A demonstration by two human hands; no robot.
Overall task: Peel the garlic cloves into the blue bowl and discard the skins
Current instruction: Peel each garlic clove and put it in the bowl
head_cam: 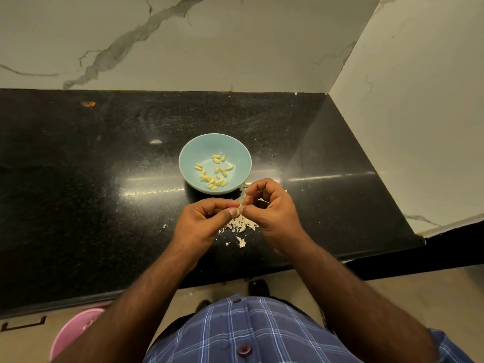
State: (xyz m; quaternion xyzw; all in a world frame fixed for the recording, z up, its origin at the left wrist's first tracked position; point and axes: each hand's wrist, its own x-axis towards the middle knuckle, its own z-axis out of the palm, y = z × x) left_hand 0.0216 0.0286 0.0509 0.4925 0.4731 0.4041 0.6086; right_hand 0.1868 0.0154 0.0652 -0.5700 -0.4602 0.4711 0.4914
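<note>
Garlic clove (pixel 239 205) sits pinched between my 2 hands, just in front of the blue bowl (pixel 193 150) and above the black counter (pixel 78 166). Only a sliver of it shows between my fingertips, so I cannot tell how much skin is on it. My left hand (pixel 201 224) has its fingers curled in, thumb and forefinger closed on the clove from the left. My right hand (pixel 272 208) meets it from the right, thumb and fingertips nipped onto the same small piece, the other fingers arched over it. The 2 thumbs nearly touch.

Peeled cloves (pixel 214 171), pale yellow, lie scattered over the floor of the bowl, mostly toward its near side. The bowl stands upright on the counter, its near rim just beyond my right knuckles.

Skins (pixel 242 222), papery and whitish, lie in a loose heap on the counter directly under my hands, partly hidden by them. A larger scrap (pixel 241 242) lies a little nearer the counter edge, and a few flecks lie apart to the left.

Marble wall (pixel 235 43) backs the counter and turns the corner on my right. A pink bin (pixel 76 334) shows at lower left below the counter edge, beside my left forearm, and my blue checked shirt (pixel 248 334) fills the bottom.
</note>
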